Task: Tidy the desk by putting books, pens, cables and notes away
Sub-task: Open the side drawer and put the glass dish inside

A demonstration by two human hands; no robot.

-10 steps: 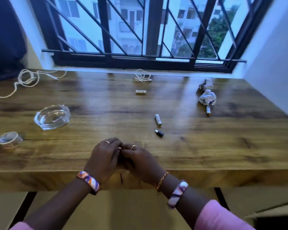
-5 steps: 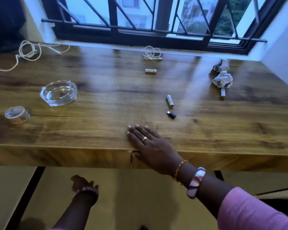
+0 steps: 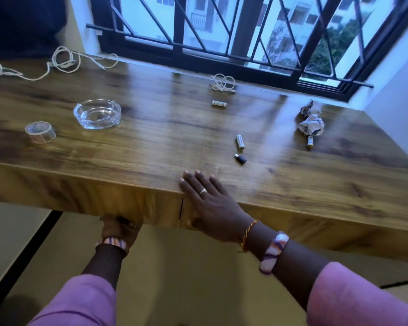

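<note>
My right hand [image 3: 207,198] lies flat with straight fingers on the front edge of the wooden desk [image 3: 151,147]. My left hand [image 3: 118,229] reaches up below the desk, its fingers hooked under the lower edge of the left drawer front [image 3: 127,201]; the fingertips are hidden. On the desk lie a long white cable [image 3: 64,60] at the far left, a small coiled white cable [image 3: 222,82] by the window, and two crumpled paper notes [image 3: 311,125] at the right.
A glass ashtray [image 3: 97,113] and a clear tape roll [image 3: 40,131] stand at the left. Two batteries [image 3: 240,142] [image 3: 310,142], a small white stick [image 3: 219,104] and a black USB adapter [image 3: 240,159] lie mid-desk. A barred window [image 3: 222,31] backs the desk.
Both hands were together at the desk edge. The left hand dropped below the desk and has come up to the drawer's lower edge. The right hand flattened on the desk top.
</note>
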